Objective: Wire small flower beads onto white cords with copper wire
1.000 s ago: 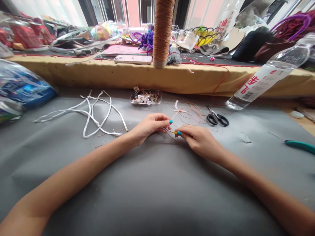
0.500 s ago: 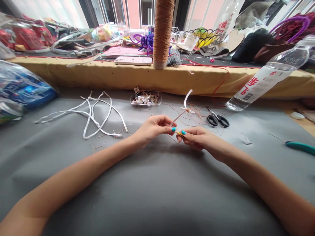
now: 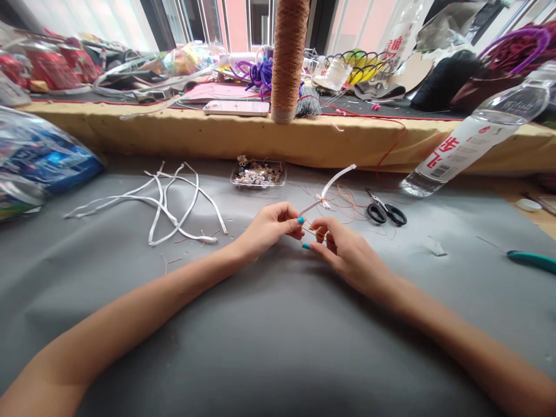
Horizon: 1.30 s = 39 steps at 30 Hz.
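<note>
Both hands meet over the middle of the grey mat (image 3: 269,347). The left hand (image 3: 269,229) is curled, its thumb and forefinger pinched on the near end of a white strip (image 3: 332,184). From that pinch the strip rises up and away to the right, past a small knot of thin copper-coloured wire (image 3: 343,202) wound about it, and its far end bends off to the right above the mat. The right hand (image 3: 347,252) lies just beside the left, fingertips almost touching it, fingers bent and closed lightly on a strand of the same wire that runs between the two hands. So the strip starts between the fingertips and stretches beyond both hands, toward the ledge.

More of the wire lies in loose loops on the mat just behind the right hand. A pair of black-handled scissors (image 3: 386,211) lies just right of those loops, near the right hand but apart from it. A small clear tray (image 3: 258,174) of beads and bits sits behind the left hand, against the foot of the yellow ledge (image 3: 174,136). A heap of loose white strips (image 3: 174,200) lies on the mat well to the left of the left hand. A clear bottle (image 3: 473,139) with a red and white label leans on the ledge at the right. A green-handled tool (image 3: 532,260) lies at the right edge of the mat. A tall spool of brown thread (image 3: 287,58) stands on the ledge, with a phone (image 3: 237,108) flat beside it.
</note>
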Motion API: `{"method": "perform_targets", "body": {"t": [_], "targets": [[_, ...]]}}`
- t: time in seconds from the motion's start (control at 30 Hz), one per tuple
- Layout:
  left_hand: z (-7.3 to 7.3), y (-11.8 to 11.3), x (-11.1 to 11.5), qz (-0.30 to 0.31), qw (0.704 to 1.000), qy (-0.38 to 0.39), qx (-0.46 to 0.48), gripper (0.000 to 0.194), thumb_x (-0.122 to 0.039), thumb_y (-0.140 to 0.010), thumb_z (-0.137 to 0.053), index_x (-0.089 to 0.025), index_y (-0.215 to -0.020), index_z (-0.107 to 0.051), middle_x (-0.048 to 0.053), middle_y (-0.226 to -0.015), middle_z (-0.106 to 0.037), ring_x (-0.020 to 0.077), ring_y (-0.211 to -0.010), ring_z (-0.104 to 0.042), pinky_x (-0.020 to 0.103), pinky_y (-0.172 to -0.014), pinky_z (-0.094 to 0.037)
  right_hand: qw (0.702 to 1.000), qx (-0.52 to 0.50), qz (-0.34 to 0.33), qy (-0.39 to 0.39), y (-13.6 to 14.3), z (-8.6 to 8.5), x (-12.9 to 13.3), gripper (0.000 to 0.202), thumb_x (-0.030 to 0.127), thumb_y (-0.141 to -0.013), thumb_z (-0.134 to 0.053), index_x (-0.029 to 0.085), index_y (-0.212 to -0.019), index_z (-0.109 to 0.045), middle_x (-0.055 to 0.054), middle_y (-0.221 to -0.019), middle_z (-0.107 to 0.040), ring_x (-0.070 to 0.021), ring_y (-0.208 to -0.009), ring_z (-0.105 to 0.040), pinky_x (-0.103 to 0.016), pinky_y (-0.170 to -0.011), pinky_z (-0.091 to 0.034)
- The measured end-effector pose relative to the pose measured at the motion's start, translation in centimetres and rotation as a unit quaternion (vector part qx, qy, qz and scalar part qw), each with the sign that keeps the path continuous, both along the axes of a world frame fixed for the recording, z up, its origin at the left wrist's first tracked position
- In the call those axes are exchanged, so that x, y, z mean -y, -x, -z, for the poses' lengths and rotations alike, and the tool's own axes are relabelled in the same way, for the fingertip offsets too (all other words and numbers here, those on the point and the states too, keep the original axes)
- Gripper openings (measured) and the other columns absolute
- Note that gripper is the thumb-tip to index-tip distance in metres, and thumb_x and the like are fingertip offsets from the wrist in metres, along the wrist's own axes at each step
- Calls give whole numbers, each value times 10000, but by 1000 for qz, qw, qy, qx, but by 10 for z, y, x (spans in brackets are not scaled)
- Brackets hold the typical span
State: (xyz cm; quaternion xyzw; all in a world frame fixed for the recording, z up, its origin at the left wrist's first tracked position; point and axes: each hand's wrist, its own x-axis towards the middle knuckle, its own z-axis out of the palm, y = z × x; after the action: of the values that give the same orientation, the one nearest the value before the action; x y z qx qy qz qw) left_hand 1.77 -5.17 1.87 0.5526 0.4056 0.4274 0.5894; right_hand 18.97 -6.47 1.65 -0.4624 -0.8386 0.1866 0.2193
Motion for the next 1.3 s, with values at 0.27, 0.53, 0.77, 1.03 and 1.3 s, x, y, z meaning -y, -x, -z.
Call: {"method": "perform_targets", "body": {"t": [0.27,0.53,0.77,1.03,1.3], "targets": [[4,1,-5,38,997,52,36,184,-246,-682,-654,-109,-679,-532,1,-618,-604,108,-632,-597,279,-698,-477,966,84,-18,-245,-8,9,-4,183,210,-878,-363,168,-815,-531,-35,-709,-611,-118,-538,-519,-223,-481,-293],[2,0,-3,56,996,58,32,176,-224,-672,-664,-110,-754,-558,4,-678,-630,114,-685,-615,288,-742,-474,999,18,26,-44,-5,-2,0,211,297,-871,-355,197,-739,-485,3,-611,-515,-99,-516,-421,-220,-525,-297],[4,1,-5,47,998,29,-19,72,-170,-728,-586,-113,-702,-550,4,-621,-639,103,-631,-616,267,-694,-488,983,-89,22,162,-1,-15,-2,196,337,-826,-416,182,-744,-504,41,-529,-425,-82,-484,-359,-212,-475,-280],[-1,7,-12,-36,999,19,-27,131,-189,-780,-544,-112,-681,-505,8,-576,-621,104,-520,-608,240,-554,-505,948,-174,52,261,-3,-15,-7,218,384,-779,-461,174,-798,-518,49,-537,-411,-63,-436,-339,-205,-401,-244],[-1,15,-19,-49,996,-1,-74,183,-247,-764,-567,-128,-653,-482,-6,-525,-581,95,-465,-575,210,-477,-476,907,-350,96,212,-7,-19,-12,156,342,-802,-483,190,-786,-454,43,-609,-435,-31,-388,-293,-215,-365,-186]]}}
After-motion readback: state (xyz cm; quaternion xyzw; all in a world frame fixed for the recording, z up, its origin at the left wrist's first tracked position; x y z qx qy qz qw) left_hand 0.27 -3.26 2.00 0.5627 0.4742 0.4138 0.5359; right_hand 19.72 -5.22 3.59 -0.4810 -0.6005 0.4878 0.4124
